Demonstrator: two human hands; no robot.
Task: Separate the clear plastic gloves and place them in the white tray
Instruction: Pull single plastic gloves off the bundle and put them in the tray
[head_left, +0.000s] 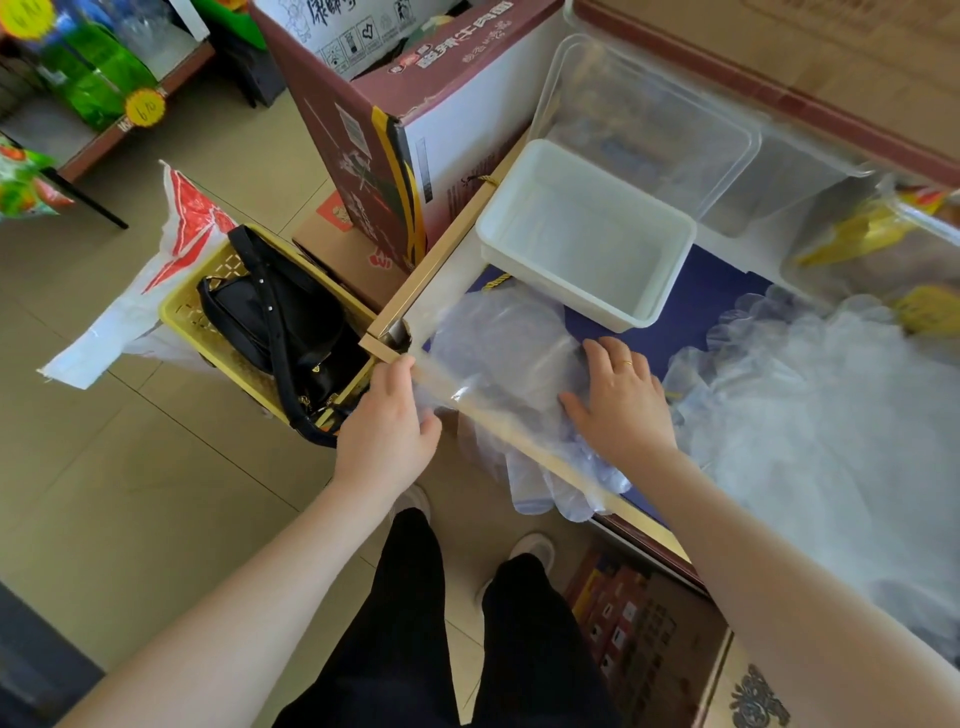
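A thin, see-through plastic glove (498, 353) lies wrinkled on the counter's corner, its fingers drooping over the near edge. The left hand (387, 421) pinches its left edge; the right hand (621, 400) presses flat on it, fingers straight. Just beyond the right hand sits the white tray (587, 234), with a cloudy glove pile (810, 415) to its right.

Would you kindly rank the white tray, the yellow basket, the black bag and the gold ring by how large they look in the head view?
1. Yellow basket and white tray: they look alike in extent, and the basket is partly hidden, so I leave them unranked.
2. Black bag.
3. Gold ring.
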